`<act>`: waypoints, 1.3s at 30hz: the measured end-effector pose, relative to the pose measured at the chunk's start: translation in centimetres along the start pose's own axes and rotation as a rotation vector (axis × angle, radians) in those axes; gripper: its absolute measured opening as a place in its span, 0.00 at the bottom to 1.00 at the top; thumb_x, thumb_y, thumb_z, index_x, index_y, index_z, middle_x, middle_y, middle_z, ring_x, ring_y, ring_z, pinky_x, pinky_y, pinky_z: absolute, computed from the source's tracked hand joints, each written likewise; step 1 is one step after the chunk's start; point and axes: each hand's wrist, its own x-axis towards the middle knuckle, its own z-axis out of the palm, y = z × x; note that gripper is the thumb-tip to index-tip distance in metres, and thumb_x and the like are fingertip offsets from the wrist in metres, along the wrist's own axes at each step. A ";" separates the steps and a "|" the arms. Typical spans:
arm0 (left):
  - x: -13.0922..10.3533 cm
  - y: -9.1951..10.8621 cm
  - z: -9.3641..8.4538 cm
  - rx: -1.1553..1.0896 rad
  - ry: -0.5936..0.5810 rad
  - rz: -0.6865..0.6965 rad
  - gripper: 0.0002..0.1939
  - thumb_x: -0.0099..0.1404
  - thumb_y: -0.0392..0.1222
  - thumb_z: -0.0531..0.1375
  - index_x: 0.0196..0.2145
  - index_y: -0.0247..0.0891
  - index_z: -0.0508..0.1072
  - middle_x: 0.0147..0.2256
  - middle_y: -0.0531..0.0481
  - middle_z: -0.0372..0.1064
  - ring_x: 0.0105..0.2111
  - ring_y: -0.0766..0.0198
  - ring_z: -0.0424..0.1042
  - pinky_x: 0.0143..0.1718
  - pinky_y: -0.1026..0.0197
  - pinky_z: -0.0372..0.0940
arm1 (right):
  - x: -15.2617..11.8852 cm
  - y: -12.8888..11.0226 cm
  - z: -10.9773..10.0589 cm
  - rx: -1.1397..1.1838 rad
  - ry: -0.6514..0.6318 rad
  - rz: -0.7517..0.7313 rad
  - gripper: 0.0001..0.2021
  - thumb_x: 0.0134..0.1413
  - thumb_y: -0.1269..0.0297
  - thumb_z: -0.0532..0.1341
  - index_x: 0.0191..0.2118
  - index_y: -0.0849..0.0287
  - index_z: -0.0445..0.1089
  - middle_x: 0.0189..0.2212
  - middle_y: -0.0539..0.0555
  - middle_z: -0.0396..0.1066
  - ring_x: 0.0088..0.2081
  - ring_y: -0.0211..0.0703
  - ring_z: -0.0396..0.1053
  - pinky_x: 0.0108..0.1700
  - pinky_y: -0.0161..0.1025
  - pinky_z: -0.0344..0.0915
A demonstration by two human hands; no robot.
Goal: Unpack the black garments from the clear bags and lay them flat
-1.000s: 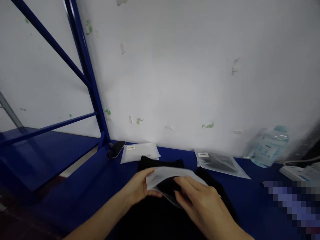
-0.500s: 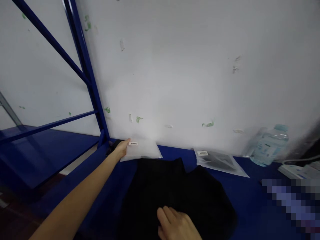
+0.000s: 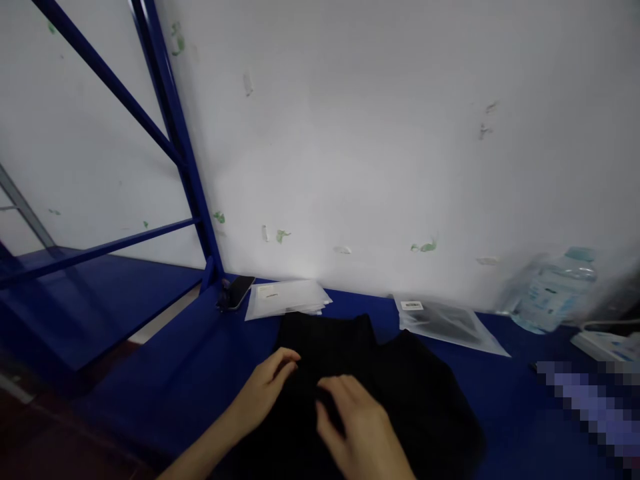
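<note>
A black garment (image 3: 400, 400), its fabric too dark for details, lies spread on the blue table in front of me. My left hand (image 3: 265, 390) is over its left side, fingers slightly bent and the thumb a little apart, with nothing visible in it. My right hand (image 3: 363, 423) is over the garment's middle, a gap showing between thumb and curved fingers. Whether either hand touches the cloth I cannot tell. Beyond the garment lies a small stack of frosted plastic bags (image 3: 285, 297), with a label on the top one.
Left of the stack is a phone (image 3: 241, 292) with a small dark object beside it. Another frosted bag (image 3: 443, 323) with something dark inside lies at the back right. Farther right stands a clear bottle (image 3: 553, 290). A blue metal frame (image 3: 193, 193) rises on the left against the white wall.
My left hand has left the frosted bags and drawn back over the garment, uncovering the phone. My right hand has moved slightly up, and its thumb and fingers have spread apart.
</note>
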 end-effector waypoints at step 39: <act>2.9 -1.9 -4.7 0.112 -0.021 -0.029 0.12 0.60 0.50 0.60 0.37 0.41 0.75 0.35 0.51 0.75 0.39 0.52 0.73 0.41 0.58 0.64 | -2.1 14.9 -9.9 -0.266 0.232 0.319 0.20 0.54 0.49 0.58 0.46 0.58 0.70 0.42 0.60 0.74 0.45 0.55 0.71 0.48 0.53 0.66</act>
